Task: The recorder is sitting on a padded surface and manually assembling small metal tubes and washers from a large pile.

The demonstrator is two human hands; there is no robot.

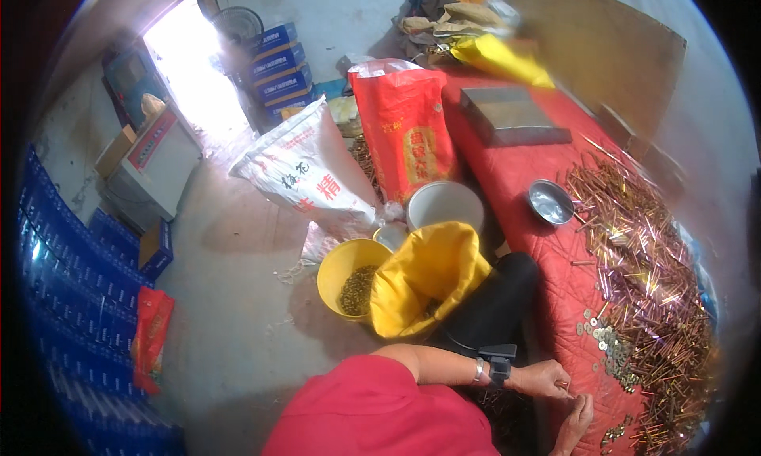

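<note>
My left hand, with a dark band and a bracelet on its wrist, is closed at the near edge of the red quilted cover. A small reddish-brown metal end shows at its fingertips. Right beside it, my right hand has its fingers pinched together; whatever they hold is too small to make out. Close to both hands lie flat round washers and a scatter of small brass-coloured nuts. Beyond these spreads a large heap of long, thin copper-coloured bolts.
A metal bowl and a grey metal box stand on the cover. To the left are an open yellow sack, a yellow bucket with small parts, and white and red sacks. Blue boxes line the far left.
</note>
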